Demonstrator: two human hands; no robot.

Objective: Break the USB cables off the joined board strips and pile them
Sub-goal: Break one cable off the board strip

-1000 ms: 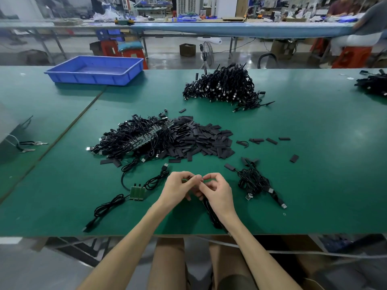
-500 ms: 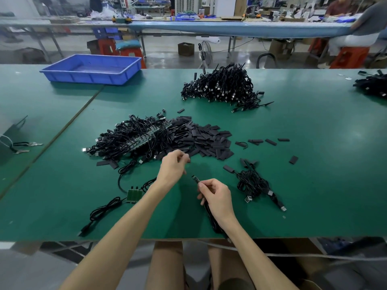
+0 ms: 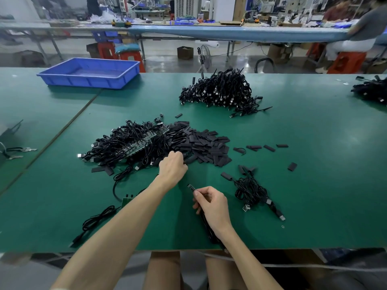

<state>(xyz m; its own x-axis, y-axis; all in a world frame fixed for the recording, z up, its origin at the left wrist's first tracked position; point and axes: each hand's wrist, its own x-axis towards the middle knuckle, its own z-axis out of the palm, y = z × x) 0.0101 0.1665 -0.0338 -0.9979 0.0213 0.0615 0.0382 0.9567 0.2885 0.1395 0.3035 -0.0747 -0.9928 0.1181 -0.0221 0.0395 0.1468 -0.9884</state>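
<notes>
Risk: the cable (image 3: 206, 225) in my right hand (image 3: 211, 206) trails under my wrist to the near edge of the counter (image 3: 314, 164). It could slide off if my grip loosens, or snag when I lift it toward the small pile of loose cables (image 3: 251, 191) at right of centre. My left hand (image 3: 172, 167) could also drag tangled loops out of the heap of board strips with cables (image 3: 129, 143), left of centre, and scatter the flat black sleeves (image 3: 201, 143) beside it.

Right hand, lower centre: thumb and fingers pinch the cable just behind its small end, which points up and left.

Left hand, centre of the frame: arm stretched forward, knuckles up, fingers curled down where the heap meets the sleeves. I cannot tell whether they hold anything.

A large pile of cables (image 3: 219, 91) sits at upper centre.
</notes>
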